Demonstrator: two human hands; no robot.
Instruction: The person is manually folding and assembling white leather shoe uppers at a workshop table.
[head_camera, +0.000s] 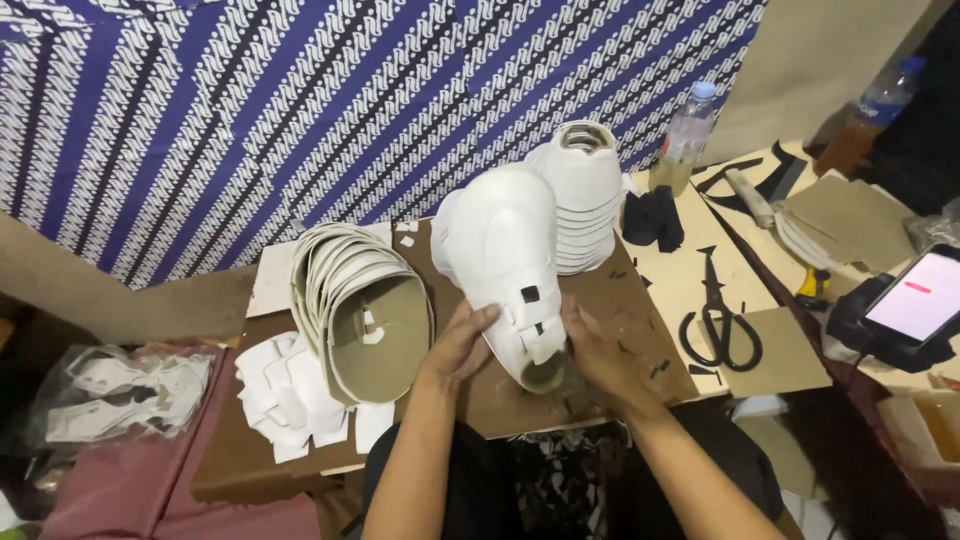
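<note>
a: what's being held?

b: a white shoe upper (505, 262), smooth and rounded over the top, with a few small rectangular slots cut through it near the lower end. it looks like one of several nested together, though i can't be sure from this angle.

a: how are the hands on it?

b: both closed around its near end. the left hand (458, 347) wraps the left edge, thumb on top by the slots. the right hand (598, 357) cups the right edge and underside, fingers tucked beneath, so part of that hold is hidden.

a: which way does it run?

b: its long axis goes from the grip away from the person, leaning a little to the left. the open, hollow end points back toward the person, between the two hands; the rounded end points away.

a: and where is it?

b: lifted just over the brown cardboard board (600, 300). beyond the grip stands a stack of white uppers (585, 195). left of the left hand lies a fanned stack of curved uppers (362, 310) showing tan insides, with flat white cut pieces (285, 395) beside it. well right of the right hand lie black scissors (718, 325).
</note>
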